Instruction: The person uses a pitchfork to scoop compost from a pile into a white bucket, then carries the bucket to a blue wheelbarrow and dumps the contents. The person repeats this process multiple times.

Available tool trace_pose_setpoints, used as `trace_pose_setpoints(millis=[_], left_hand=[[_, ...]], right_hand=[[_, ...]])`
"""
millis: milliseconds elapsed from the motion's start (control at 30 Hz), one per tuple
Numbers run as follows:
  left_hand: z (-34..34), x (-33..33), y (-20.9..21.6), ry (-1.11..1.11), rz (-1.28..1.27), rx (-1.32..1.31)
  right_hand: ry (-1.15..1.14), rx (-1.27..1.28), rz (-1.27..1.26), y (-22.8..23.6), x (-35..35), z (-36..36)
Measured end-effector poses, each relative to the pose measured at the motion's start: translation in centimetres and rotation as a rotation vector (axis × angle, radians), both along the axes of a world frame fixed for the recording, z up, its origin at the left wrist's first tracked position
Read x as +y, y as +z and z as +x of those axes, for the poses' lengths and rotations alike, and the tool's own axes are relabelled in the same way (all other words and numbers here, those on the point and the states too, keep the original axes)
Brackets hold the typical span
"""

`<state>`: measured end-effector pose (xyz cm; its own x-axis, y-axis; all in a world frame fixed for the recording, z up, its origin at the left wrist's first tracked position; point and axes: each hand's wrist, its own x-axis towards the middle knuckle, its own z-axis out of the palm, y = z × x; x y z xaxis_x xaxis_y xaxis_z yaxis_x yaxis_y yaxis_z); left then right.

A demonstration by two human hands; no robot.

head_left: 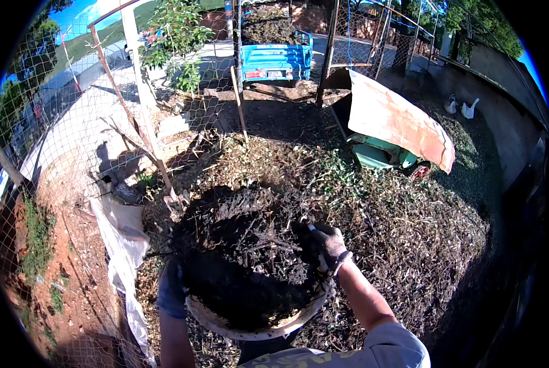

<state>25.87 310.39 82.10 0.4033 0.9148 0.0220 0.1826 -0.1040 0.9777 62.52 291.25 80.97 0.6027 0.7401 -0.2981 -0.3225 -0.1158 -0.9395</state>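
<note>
A wide round pale basin (253, 335), heaped with dark, damp-looking manure or compost (250, 257), is held in front of my body. At its right side my gloved right hand (330, 244) is closed round the rim. The opposite side is held by my gloved left hand (172, 287), which lies in shade; its fingers are partly hidden by the basin and the dark load. The dark material covers most of the basin's inside and its far rim. Dry leaves and stalks (403, 245) cover the ground beneath and around it.
Wire mesh fencing (72, 80) runs along the left, beside a white plastic sheet (124, 251). A long wooden handle (239, 105) stands ahead. Behind it is a loaded blue truck (277, 59). Rusty sheet metal (397, 116) covers a green machine (372, 156). White geese (469, 109) stand far right.
</note>
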Motion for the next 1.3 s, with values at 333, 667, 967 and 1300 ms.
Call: trace_pose_setpoints(millis=[333, 667, 967, 1300], left_hand=[[20.7, 21.2, 9.6, -0.103, 0.46, 0.138], [38.9, 35.3, 10.0, 0.036, -0.599, -0.317], [68.2, 59.7, 11.4, -0.177, 0.211, 0.053], [91.8, 89.3, 12.2, -0.283, 0.52, 0.026]], right_hand=[[-0.114, -0.088, -0.12, 12.8, 18.6, 18.9], [-0.266, -0.208, -0.133, 13.4, 29.2, 34.3], [-0.203, -0.205, -0.186, 14.8, 53.8, 65.8], [-0.235, -0.254, -0.184, 19.3, 81.3, 89.3]])
